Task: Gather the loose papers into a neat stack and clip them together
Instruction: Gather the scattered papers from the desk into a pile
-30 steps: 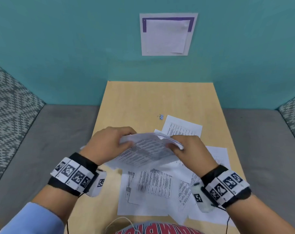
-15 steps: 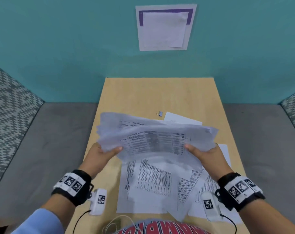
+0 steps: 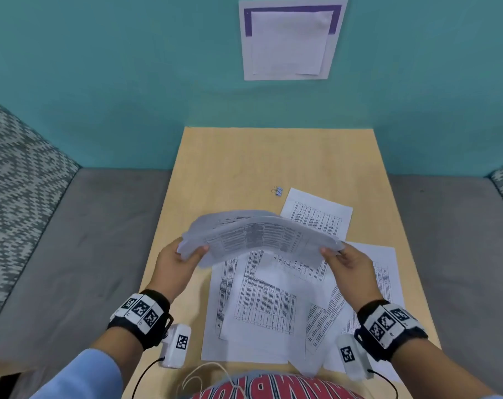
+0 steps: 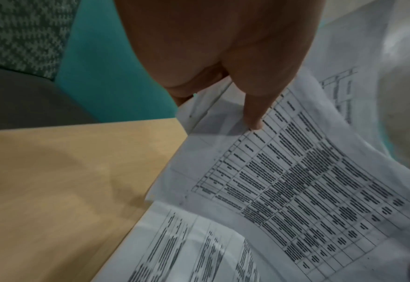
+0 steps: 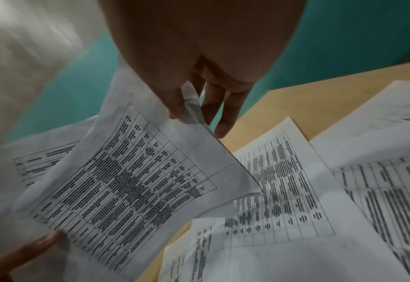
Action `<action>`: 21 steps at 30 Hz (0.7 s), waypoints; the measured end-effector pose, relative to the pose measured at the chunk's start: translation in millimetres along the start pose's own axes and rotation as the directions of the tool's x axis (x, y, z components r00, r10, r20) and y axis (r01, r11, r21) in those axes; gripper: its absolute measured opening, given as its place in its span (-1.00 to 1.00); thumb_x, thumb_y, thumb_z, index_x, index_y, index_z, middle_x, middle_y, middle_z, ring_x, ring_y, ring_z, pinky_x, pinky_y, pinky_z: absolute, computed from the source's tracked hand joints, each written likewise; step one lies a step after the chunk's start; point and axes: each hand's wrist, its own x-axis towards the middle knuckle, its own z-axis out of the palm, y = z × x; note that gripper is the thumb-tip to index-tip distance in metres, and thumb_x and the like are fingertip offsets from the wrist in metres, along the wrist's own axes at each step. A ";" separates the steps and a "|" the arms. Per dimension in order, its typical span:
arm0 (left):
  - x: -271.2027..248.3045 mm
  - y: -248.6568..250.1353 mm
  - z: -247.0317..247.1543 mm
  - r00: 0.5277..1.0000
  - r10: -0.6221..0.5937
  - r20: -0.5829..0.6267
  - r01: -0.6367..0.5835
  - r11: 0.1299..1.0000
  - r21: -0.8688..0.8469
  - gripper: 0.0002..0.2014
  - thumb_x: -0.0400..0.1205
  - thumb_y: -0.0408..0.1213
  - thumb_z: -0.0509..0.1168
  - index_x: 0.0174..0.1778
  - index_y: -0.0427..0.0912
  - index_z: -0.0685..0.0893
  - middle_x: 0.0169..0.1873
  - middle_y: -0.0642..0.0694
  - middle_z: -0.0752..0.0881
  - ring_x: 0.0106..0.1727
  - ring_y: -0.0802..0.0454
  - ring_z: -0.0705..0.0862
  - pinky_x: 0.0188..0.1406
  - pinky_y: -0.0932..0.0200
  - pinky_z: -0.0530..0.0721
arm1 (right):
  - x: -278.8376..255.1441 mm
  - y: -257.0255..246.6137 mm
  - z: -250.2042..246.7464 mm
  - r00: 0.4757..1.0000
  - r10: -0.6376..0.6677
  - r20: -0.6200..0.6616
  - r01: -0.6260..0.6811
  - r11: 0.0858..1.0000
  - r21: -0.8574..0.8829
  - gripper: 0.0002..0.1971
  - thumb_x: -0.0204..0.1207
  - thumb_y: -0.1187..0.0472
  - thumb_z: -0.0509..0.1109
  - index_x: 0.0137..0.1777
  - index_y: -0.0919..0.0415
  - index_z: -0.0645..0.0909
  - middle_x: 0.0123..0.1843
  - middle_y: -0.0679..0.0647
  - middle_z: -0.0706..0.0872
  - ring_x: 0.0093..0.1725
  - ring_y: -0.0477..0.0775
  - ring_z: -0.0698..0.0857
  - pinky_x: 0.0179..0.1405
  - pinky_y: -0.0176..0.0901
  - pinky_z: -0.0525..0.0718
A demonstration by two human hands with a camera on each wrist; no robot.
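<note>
Both hands hold a small bundle of printed sheets (image 3: 262, 234) above the wooden table (image 3: 244, 156). My left hand (image 3: 184, 254) pinches its left edge, thumb on top; the thumb (image 4: 254, 114) presses the printed table. My right hand (image 3: 339, 254) pinches the right edge between thumb and fingers (image 5: 213, 106). The bundle (image 5: 117, 183) bows upward in the middle and its sheets are not aligned. Several more printed sheets (image 3: 262, 303) lie scattered and overlapping on the table below. A small binder clip (image 3: 278, 191) lies on the table beyond the papers.
A teal wall stands behind the table with a paper notice (image 3: 292, 38) pinned on it. Grey upholstered seating (image 3: 72, 240) flanks the table on both sides. The far half of the table shows bare wood.
The hands moved apart from the middle of the bundle to its left and right edges and lifted it. Since half a second ago the bundle has come down a little and bowed.
</note>
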 end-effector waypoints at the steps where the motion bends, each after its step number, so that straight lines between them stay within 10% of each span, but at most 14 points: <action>1: 2.1 0.8 -1.4 1.000 0.026 0.009 -0.026 1.000 -0.013 -0.79 0.65 -0.26 0.57 0.18 -0.01 0.79 0.04 0.03 0.89 0.04 0.11 0.85 0.05 0.18 0.78 | 0.9 -0.9 -2.1 1.000 -0.019 -0.011 0.019 1.000 0.018 -0.71 0.67 0.22 0.52 0.00 -0.30 0.82 -0.06 -0.33 0.92 -0.01 -0.29 0.86 0.06 -0.38 0.77; 5: 9.9 -14.3 -4.2 0.994 0.037 0.104 -0.037 0.999 -0.006 -0.78 0.61 -0.23 0.59 0.15 0.05 0.82 0.08 -0.10 0.91 0.12 -0.11 0.85 0.18 -0.08 0.78 | 3.5 7.6 -4.7 0.999 -0.037 -0.002 0.037 0.998 -0.044 -0.75 0.60 0.20 0.59 0.13 -0.22 0.80 0.00 -0.21 0.91 -0.04 -0.16 0.84 0.05 -0.15 0.74; 9: 11.9 -26.8 2.5 0.994 0.028 0.110 -0.035 0.997 0.064 -0.79 0.73 -0.38 0.46 0.01 0.06 0.87 -0.05 -0.06 0.92 0.00 -0.06 0.82 0.11 -0.03 0.72 | 6.0 8.9 1.7 0.999 -0.026 0.036 0.030 0.992 -0.125 -0.83 0.65 0.24 0.54 -0.07 -0.09 0.82 -0.41 -0.32 0.76 -0.51 -0.27 0.57 -0.41 -0.39 0.48; 16: 12.3 -8.5 -0.3 0.996 0.071 0.051 -0.066 0.993 -0.097 -0.74 0.78 -0.42 0.39 0.26 0.04 0.78 0.03 0.30 0.92 0.11 0.32 0.86 0.16 0.31 0.80 | 8.5 -5.2 0.5 0.992 -0.112 -0.061 0.107 0.991 -0.080 -0.91 0.63 0.15 0.56 0.04 -0.08 0.80 -0.05 -0.23 0.88 -0.01 -0.15 0.83 0.05 -0.22 0.75; 21: 12.7 -28.7 -1.9 0.989 0.004 0.145 -0.020 0.994 0.107 -0.84 0.69 -0.21 0.50 0.08 0.18 0.75 -0.05 0.14 0.87 0.06 -0.17 0.81 0.04 -0.04 0.76 | 9.4 15.3 2.4 0.999 -0.042 0.012 0.043 0.983 -0.176 -0.78 0.60 0.19 0.59 -0.01 -0.24 0.76 -0.04 -0.28 0.84 -0.05 -0.19 0.77 0.00 -0.25 0.65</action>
